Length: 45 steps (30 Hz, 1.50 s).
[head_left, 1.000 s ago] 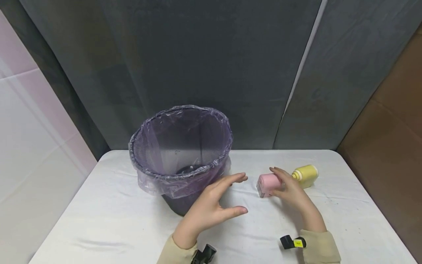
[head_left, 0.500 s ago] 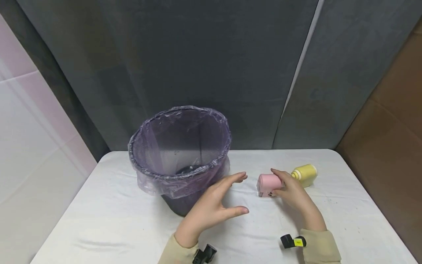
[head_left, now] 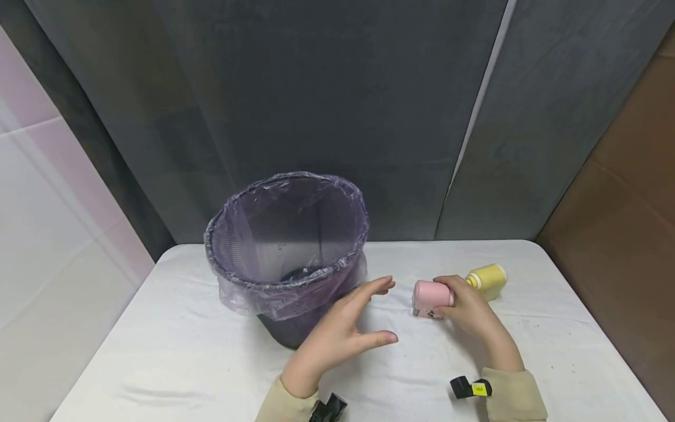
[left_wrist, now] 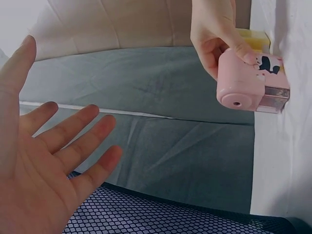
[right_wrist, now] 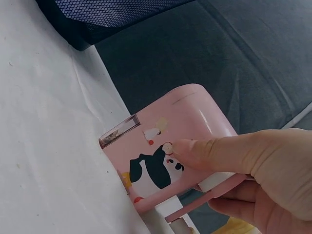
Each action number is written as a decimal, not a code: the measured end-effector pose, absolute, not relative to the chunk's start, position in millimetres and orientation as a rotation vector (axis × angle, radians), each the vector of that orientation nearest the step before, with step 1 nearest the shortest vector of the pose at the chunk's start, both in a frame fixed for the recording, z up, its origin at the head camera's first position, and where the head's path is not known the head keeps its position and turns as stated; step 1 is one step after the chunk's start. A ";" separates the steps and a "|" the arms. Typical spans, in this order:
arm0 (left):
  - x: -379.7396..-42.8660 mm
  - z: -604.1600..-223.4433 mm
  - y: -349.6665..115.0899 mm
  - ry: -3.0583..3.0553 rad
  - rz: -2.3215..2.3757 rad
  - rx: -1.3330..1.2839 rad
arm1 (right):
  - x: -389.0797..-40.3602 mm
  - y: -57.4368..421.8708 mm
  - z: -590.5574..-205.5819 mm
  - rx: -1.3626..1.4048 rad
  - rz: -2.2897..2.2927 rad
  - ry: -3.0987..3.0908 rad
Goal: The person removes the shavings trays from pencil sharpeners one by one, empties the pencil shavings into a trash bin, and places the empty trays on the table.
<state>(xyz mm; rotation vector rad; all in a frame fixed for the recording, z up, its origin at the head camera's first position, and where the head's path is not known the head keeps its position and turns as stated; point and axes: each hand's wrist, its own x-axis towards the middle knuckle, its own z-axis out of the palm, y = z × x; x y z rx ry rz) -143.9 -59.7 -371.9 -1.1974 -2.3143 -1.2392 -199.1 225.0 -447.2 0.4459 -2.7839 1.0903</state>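
A pink desktop pencil sharpener (head_left: 429, 298) with a panda picture stands on the white table to the right. My right hand (head_left: 468, 308) grips its right end, the thumb lying over the panda side (right_wrist: 161, 165) in the right wrist view. The left wrist view shows the sharpener's pencil hole and its clear shavings drawer (left_wrist: 274, 97). My left hand (head_left: 337, 334) holds nothing; its fingers are extended and the thumb is spread away, in front of a dark mesh wastebasket (head_left: 287, 331). Behind my right hand lies a yellow bottle-shaped thing (head_left: 490, 280) with a white end.
A thin purple bag (head_left: 253, 299) lines the wastebasket and folds over its rim. Something dark sits at the bottom inside. Grey cloth (head_left: 337, 105) hangs behind the white-covered table (head_left: 174, 351), and a brown panel (head_left: 622, 223) stands at the right.
My right fingers and thumb have drawn in on the sharpener, which has turned slightly so more of its panda side shows. My left hand has stayed nearly still.
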 end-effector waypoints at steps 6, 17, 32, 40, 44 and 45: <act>-143.5 -372.3 -58.8 -2.350 -1.250 -1.179 | -197.0 223.4 -444.0 0.433 1.092 -2.800; -143.4 -374.6 -57.3 -2.381 -1.201 -1.158 | -183.9 220.3 -415.9 0.545 1.106 -2.679; -139.7 -370.2 -56.7 -2.389 -1.158 -1.133 | -162.1 213.6 -382.0 0.614 1.062 -2.593; -136.6 -369.0 -56.7 -2.413 -1.093 -1.118 | -147.5 210.0 -366.8 0.682 1.051 -2.537; -135.9 -368.0 -56.6 -2.414 -1.076 -1.113 | -142.6 209.0 -361.0 0.750 1.042 -2.475; -135.7 -367.8 -56.5 -2.415 -1.070 -1.112 | -141.6 209.0 -360.2 0.763 1.043 -2.463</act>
